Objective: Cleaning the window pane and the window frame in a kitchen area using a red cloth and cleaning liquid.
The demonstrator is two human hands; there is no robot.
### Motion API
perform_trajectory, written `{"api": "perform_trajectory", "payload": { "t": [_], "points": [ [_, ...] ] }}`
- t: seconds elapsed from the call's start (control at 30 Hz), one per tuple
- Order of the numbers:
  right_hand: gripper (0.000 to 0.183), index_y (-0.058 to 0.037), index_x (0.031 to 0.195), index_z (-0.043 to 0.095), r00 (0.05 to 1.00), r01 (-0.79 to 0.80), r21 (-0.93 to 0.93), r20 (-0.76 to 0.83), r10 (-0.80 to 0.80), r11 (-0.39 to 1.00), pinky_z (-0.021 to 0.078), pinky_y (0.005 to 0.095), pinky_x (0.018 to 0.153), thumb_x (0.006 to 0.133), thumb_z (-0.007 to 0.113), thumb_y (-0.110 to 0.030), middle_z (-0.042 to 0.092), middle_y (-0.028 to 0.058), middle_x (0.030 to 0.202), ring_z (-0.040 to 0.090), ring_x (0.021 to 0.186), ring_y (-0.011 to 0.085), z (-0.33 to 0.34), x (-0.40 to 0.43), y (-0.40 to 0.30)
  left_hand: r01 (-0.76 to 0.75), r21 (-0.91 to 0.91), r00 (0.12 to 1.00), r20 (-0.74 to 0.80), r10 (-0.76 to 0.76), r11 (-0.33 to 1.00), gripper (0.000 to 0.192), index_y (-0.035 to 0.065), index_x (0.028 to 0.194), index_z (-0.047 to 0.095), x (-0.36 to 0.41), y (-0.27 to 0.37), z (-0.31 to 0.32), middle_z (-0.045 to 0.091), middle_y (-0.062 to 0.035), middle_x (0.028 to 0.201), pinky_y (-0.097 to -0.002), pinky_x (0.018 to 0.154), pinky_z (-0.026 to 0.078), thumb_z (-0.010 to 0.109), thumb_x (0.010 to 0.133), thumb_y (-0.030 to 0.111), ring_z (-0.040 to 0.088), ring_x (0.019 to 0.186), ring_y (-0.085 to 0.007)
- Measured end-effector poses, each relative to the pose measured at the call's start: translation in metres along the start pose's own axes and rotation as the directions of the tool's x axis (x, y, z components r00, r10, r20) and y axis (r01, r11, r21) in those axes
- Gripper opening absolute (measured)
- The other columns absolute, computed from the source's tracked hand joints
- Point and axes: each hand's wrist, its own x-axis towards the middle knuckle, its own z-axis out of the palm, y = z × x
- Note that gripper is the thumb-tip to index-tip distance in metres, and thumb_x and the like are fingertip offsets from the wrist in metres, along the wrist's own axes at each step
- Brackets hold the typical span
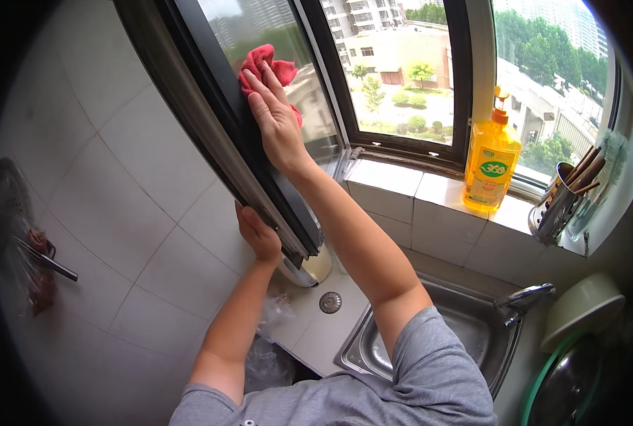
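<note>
A red cloth [266,66] lies bunched against the glass pane [316,101] of a dark-framed window sash [242,128]. My right hand [279,120] presses the cloth flat to the pane with its fingers stretched over it, and a bit of red shows beyond the hand's far side. Lower down, my left hand [260,234] holds the near edge of the sash, its fingers partly hidden by the frame. The sash stands swung inward, with its lower corner above a tiled counter [311,319].
On the tiled sill [433,186] stand a yellow dish-soap pump bottle [491,165] and a metal utensil holder [553,207]. Below are a steel sink [465,330], a faucet [524,298], a pale basin [583,309] and a drain strainer [330,302]. A tiled wall [135,213] rises at left.
</note>
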Motion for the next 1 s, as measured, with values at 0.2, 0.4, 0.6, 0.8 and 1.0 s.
{"api": "perform_trajectory", "payload": {
  "t": [0.2,0.4,0.6,0.8,1.0],
  "points": [
    [0.04,-0.0116,0.128,0.042,0.88,-0.425,-0.382,-0.387,0.276,0.82,0.0259,0.0373,0.102,0.09,0.04,-0.022,0.029,0.0177,0.137,0.029,0.125,0.0345,-0.053,-0.102,0.114,-0.039,0.241,0.99,-0.124,0.07,0.97,0.04,-0.0065,0.108,0.048,0.007,-0.009,0.002,0.056,-0.0211,0.102,-0.034,0.082,0.04,0.03,0.096,0.027,0.053,0.092,-0.0333],
    [0.045,-0.0052,0.127,0.041,0.862,-0.5,-0.408,-0.317,0.395,0.764,0.0231,0.0402,0.103,0.088,0.043,-0.028,0.025,0.0219,0.138,0.026,0.126,0.0351,-0.008,-0.06,0.088,0.031,0.349,0.979,-0.2,0.042,0.937,0.041,-0.0063,0.097,0.05,0.018,-0.022,-0.024,0.058,-0.0215,0.088,-0.0365,0.074,0.041,0.03,0.096,0.029,0.054,0.081,-0.0363],
    [0.037,-0.0102,0.124,0.047,0.963,0.262,-0.148,0.108,-0.247,0.954,0.0241,0.0335,0.103,0.087,0.048,-0.014,0.028,0.0139,0.139,0.028,0.128,0.029,0.047,0.074,-0.008,0.039,0.345,0.987,-0.162,0.019,0.938,0.038,-0.0011,0.081,0.043,0.014,-0.01,-0.014,0.048,-0.0104,0.074,-0.0292,0.071,0.039,0.028,0.097,0.029,0.043,0.069,-0.0225],
    [0.04,-0.0159,0.127,0.044,0.962,-0.201,-0.543,-0.267,0.059,0.816,0.0343,0.039,0.095,0.088,0.042,-0.026,0.033,0.0172,0.135,0.039,0.118,0.0351,-0.038,0.034,0.12,0.04,0.31,0.988,-0.155,0.009,0.95,0.037,-0.0008,0.086,0.046,0.014,-0.001,-0.012,0.052,-0.0106,0.077,-0.0295,0.072,0.039,0.029,0.097,0.03,0.047,0.071,-0.0224],
    [0.044,-0.0136,0.127,0.043,0.515,-0.857,-0.338,-0.55,0.657,0.389,0.0256,0.0397,0.102,0.085,0.035,-0.027,0.029,0.0199,0.137,0.032,0.123,0.036,-0.071,-0.078,0.175,0.058,0.317,0.987,-0.162,-0.006,0.947,0.04,-0.0027,0.092,0.049,0.016,0.002,-0.014,0.057,-0.0175,0.079,-0.0349,0.068,0.042,0.03,0.096,0.033,0.053,0.073,-0.0324]
  ]
}}
